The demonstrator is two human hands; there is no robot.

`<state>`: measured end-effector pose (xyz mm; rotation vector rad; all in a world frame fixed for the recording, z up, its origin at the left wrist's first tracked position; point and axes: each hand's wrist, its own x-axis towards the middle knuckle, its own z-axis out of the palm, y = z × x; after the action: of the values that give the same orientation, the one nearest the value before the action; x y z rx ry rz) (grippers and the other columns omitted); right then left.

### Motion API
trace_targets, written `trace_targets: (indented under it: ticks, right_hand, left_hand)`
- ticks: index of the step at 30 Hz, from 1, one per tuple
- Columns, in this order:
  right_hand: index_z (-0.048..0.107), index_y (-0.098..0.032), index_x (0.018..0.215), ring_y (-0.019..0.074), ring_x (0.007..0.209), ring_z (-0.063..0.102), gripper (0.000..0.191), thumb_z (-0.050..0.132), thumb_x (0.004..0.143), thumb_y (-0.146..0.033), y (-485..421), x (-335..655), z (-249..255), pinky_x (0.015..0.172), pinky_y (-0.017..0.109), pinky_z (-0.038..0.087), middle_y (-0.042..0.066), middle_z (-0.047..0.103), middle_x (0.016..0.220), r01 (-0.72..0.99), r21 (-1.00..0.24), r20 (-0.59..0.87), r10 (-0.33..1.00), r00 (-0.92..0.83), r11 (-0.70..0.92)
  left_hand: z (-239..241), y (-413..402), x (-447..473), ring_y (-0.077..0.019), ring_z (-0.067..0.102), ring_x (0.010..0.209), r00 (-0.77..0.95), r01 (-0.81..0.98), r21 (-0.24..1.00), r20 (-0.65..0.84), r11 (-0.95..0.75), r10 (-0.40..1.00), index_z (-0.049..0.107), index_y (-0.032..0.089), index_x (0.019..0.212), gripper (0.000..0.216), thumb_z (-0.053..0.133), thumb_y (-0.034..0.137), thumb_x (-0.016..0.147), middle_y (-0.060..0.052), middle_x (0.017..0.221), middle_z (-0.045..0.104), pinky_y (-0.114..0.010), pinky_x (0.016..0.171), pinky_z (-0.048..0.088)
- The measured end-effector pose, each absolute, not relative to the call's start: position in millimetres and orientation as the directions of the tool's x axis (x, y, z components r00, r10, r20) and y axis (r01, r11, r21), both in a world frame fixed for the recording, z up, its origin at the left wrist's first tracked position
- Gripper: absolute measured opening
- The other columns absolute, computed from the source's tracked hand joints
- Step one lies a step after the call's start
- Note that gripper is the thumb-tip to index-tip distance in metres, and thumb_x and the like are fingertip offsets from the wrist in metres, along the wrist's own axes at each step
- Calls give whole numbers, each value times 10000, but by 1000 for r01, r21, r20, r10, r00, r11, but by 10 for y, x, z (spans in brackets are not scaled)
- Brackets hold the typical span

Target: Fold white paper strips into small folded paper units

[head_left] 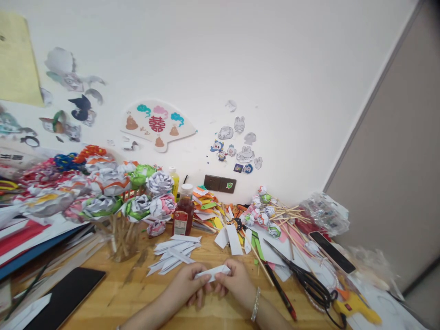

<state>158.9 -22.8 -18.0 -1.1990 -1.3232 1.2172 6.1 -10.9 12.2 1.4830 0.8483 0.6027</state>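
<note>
Between my two hands is a folded strip of white paper (pixel 213 273), held level above the wooden table. My left hand (pixel 192 282) pinches its left end, thumb on top. The right end is gripped by my right hand (pixel 237 279), and a bracelet circles that wrist. Just beyond my left hand lies a loose pile of similar folded white paper strips (pixel 173 254). A few flat white paper pieces (pixel 234 239) rest farther back, past my right hand.
Paper flowers on sticks stand in a clear container (pixel 125 240) at left, beside a red-labelled bottle (pixel 183 213). A black phone (pixel 67 293) lies at front left. Rightward are black scissors (pixel 305 279), a red-tipped pen (pixel 280 291), a yellow glue gun (pixel 357 307) and another phone (pixel 332 252).
</note>
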Motion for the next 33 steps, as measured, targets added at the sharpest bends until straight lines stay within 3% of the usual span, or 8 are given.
trace_targets:
  ticks: [6,12,18,23,33]
  right_hand:
    - [406,-155,577,49,251,408,319,571,612,-426,-235,1586,-180,274,142,268,-55,522,368,94,-995,16,996,-90,25]
    - [447,-141,709,60,274,422,311,531,649,-434,-211,1623,-187,301,153,290,-51,536,397,29,-998,50,990,-133,54]
    - [497,-135,783,50,281,392,282,533,664,-388,-246,1616,-147,313,152,291,-72,496,391,26,-997,71,986,-148,76]
    - [507,-138,790,51,297,420,247,548,667,-347,-262,1616,-132,324,152,318,-56,530,435,-36,-994,105,980,-166,100]
    - [497,-136,684,54,301,442,229,606,624,-328,-255,1593,-99,322,145,298,-39,552,430,-167,-983,99,990,-99,82]
  left_hand:
    - [80,-97,24,-86,463,285,584,167,985,-131,39,801,470,159,612,344,479,503,624,73,359,490,-168,298,280]
    - [137,-71,-40,-88,540,378,652,40,990,-130,137,747,497,137,784,323,532,413,621,-6,682,618,-178,355,374]
    - [144,-53,-58,-79,492,284,677,39,975,-186,218,712,532,131,884,279,472,279,656,28,495,592,-153,278,322]
    - [163,-64,-55,-74,497,300,669,8,974,-173,227,722,538,141,889,285,479,304,663,13,534,616,-145,285,303]
    - [231,-75,-90,-83,526,395,630,-156,942,-137,297,765,520,145,801,246,566,309,623,-19,637,632,-179,380,387]
